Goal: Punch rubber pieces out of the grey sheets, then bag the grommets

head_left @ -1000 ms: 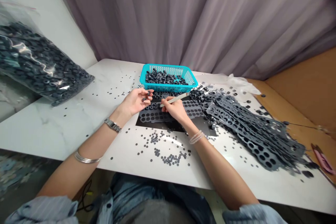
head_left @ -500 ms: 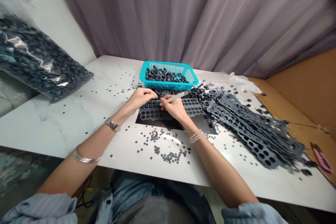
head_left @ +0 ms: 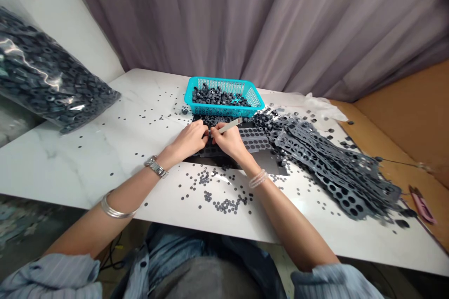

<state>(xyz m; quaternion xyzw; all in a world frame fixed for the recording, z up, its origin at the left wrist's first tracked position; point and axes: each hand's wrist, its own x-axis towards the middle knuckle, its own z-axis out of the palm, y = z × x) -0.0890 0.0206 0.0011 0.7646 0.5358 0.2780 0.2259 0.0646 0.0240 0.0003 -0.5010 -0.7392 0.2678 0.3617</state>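
My right hand [head_left: 229, 141] is closed around a slim whitish pen-like stick [head_left: 231, 124], held slanting over a perforated dark grey rubber sheet [head_left: 257, 138]. Close beside it, my left hand [head_left: 191, 140] has its fingers curled together near the stick's lower end; whatever is between them is hidden. Both hands cover much of the sheet, which lies on a black mat [head_left: 273, 164]. Just beyond them stands a turquoise basket [head_left: 258, 103] holding many small dark grey rubber rings [head_left: 217, 96].
Used perforated strips [head_left: 336, 177] are heaped at right, with pink-handled snips [head_left: 423, 205] farther right. A clear bag of dark pieces [head_left: 52, 74] stands at left. Small black discs [head_left: 228, 205] lie scattered in front. A crumpled plastic bag [head_left: 326, 107] lies at back right.
My left hand has moved in towards my right hand, its fingers now curled more over the sheet. The right hand still holds the stick and has shifted slightly. The view has moved a little.
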